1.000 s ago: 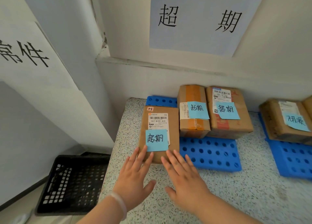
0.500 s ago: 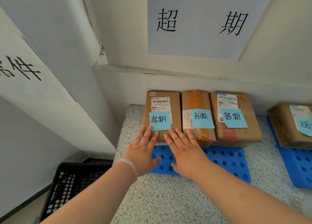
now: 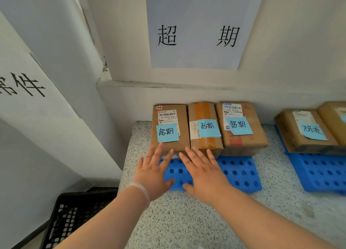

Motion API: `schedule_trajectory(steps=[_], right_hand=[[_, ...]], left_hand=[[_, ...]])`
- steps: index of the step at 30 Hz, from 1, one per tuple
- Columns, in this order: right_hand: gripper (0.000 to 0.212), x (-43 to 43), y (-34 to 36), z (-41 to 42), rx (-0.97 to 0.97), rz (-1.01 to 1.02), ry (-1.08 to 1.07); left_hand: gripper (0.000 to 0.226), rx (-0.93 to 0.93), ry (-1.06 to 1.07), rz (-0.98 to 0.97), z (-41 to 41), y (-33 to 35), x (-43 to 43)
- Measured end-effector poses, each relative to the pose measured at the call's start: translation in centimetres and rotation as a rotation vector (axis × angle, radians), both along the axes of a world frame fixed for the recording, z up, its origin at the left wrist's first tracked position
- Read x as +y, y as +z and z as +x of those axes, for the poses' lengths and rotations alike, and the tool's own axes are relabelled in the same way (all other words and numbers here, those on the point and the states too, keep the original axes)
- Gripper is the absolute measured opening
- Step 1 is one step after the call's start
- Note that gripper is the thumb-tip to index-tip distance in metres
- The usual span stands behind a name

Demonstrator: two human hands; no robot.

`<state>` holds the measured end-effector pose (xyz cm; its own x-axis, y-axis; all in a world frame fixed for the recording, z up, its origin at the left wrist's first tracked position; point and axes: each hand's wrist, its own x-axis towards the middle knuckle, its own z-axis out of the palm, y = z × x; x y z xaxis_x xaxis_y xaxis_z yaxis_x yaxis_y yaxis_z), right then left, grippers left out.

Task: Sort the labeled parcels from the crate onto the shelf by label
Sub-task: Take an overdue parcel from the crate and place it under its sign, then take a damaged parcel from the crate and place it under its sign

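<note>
Parcel [image 3: 169,117] sits far left on mat [image 3: 241,173], far edge at wall [image 3: 131,102], right side tight against middle parcel [image 3: 205,113]. Third parcel [image 3: 258,136] is next in the row. Narrow bare strip of shelf [image 3: 187,220] to its left before the edge; near half of mat uncovered. Crate [image 3: 74,215] on floor, near left. Left hand [image 3: 153,175] and right hand [image 3: 204,175] flat, fingers straight, tips at parcel's near edge, gripping nothing. Parcel: brown carton, barcode label, blue note [image 3: 167,132] reading 超期.

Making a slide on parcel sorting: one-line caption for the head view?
Left hand and right hand, fingers straight, touch the leftmost parcel on the blue mat under the wall sign.
</note>
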<state>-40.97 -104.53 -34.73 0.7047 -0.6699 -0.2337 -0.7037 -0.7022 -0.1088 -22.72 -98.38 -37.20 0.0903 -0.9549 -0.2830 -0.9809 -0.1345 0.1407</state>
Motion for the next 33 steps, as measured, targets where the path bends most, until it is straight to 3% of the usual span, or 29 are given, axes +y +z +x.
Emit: schedule_trajectory(steps=[9, 15, 19, 22, 25, 33], right_hand=[[0.094, 7.6, 2.7, -10.8, -0.009, -0.045, -0.149], [0.086, 13.1, 4.0, -20.7, -0.035, -0.087, -0.275], [0.089, 18.6, 4.0, -29.1, 0.006, -0.026, -0.437], [0.089, 23.5, 5.0, -37.1, -0.012, -0.139, -0.529], [0.1, 29.0, 6.8, -44.2, -0.044, -0.159, -0.734], [0.094, 43.2, 7.9, -60.1, -0.051, -0.172, -1.172]], left_hand=[[0.086, 0.041, -0.137, -0.139, -11.0, 3.9, 4.7], [0.084, 0.051, -0.274, -0.204, -20.8, 6.2, 7.2], [0.082, 0.095, -0.391, -0.214, -29.4, 7.2, 10.2], [0.082, 0.138, -0.504, -0.194, -37.4, 7.6, 12.9], [0.083, 0.199, -0.636, -0.198, -46.2, 8.1, 16.0], [0.088, 0.294, -0.983, -0.238, -66.0, 9.6, 24.1]])
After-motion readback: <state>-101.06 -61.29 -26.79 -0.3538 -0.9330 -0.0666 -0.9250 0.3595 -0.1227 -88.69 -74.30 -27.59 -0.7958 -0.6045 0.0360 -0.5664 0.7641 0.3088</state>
